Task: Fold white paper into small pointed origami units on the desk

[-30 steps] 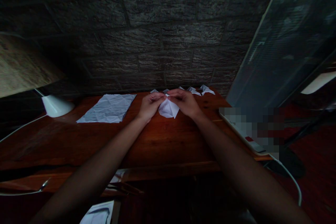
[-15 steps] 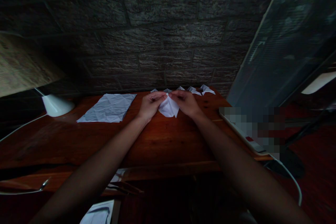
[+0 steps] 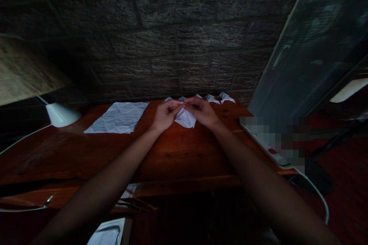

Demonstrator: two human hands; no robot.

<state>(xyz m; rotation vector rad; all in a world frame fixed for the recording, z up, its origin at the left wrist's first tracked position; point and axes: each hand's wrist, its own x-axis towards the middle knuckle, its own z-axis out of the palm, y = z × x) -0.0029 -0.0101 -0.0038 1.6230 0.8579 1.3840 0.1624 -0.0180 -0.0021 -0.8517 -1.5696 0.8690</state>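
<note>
A small folded piece of white paper (image 3: 185, 118) is held between my two hands above the wooden table, near its back edge. My left hand (image 3: 166, 114) pinches its upper left part. My right hand (image 3: 201, 110) grips the upper right, with thumb and fingers close to those of the left. The fingertips cover the top of the paper, so its exact fold there is hidden. Behind the hands stands a row of several small folded paper shapes (image 3: 227, 97), partly covered by my fingers. Creased white sheets (image 3: 119, 118) lie flat to the left.
A lamp with a white base (image 3: 61, 115) stands at the table's left end. On the right edge of the wooden table (image 3: 178, 157) lies a pale flat device (image 3: 283, 164), partly blurred, with a white cable (image 3: 319, 193). A stone wall (image 3: 172, 38) rises behind.
My fingers have shifted slightly on the folded paper, the right hand's coming further over its top. The paper's lower flaps sit a little higher and closer together. The rest stays put.
</note>
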